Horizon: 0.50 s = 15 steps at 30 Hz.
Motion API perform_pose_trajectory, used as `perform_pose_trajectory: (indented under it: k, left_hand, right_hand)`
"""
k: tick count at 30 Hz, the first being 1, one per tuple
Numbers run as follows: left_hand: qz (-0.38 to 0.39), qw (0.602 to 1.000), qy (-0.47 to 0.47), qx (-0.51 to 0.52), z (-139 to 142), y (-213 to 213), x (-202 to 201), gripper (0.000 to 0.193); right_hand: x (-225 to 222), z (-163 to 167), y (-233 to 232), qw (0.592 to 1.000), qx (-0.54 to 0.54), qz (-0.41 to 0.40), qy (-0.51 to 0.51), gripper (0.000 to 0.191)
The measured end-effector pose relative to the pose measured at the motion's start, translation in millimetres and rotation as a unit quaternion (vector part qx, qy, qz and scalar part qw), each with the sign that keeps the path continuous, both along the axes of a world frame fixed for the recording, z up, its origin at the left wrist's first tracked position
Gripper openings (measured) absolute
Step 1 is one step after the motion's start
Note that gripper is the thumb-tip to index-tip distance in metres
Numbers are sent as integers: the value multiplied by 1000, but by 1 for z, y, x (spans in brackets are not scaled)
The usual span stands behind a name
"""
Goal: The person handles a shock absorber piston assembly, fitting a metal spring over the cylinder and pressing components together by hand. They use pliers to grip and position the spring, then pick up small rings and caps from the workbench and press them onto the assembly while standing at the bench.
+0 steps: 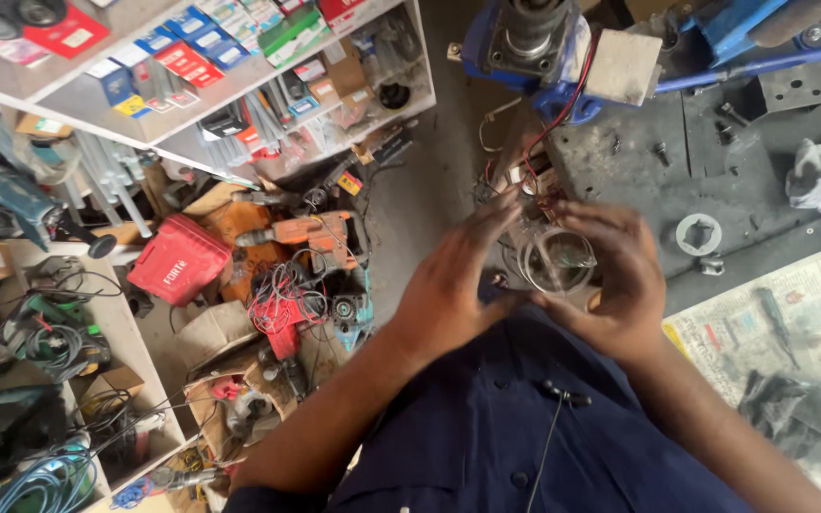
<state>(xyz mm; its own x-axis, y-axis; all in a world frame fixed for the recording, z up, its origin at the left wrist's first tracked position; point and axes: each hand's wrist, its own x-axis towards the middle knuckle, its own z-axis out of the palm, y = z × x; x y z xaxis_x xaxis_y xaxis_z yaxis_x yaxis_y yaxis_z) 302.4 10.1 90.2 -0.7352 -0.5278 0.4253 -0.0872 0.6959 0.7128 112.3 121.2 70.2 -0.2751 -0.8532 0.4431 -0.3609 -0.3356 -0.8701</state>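
My left hand [456, 280] and my right hand [620, 280] meet in front of my dark blue shirt [525, 427]. Between them they hold a small coil of thin wire [555, 258], a round loop of pale strands. The left fingers stretch flat towards the loop's left side. The right fingers curl round its right side and over its top. The picture is blurred at the fingertips, so the exact grip is unclear. Just beyond the coil, red and black wires [539, 166] run down from a blue machine [525, 43] on the grey workbench [639, 161].
A newspaper [781, 332] with a screwdriver and a black rag lies on the bench at right. A white ring [698, 234] and bolts sit farther back. On the floor at left lie power tools, a red case [179, 259] and tangled cables. Shelves of boxes stand behind.
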Motion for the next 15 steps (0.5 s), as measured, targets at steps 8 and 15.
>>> perform_pose_trajectory:
  k: [8, 15]
  left_hand:
    - [-119, 990, 53, -63, 12, -146, -64, 84]
    - [-255, 955, 83, -124, 18, -275, -124, 88]
  right_hand:
    - [-31, 62, -109, 990, -17, -87, 108, 72]
    - [-53, 88, -193, 966, -53, -196, 162, 73]
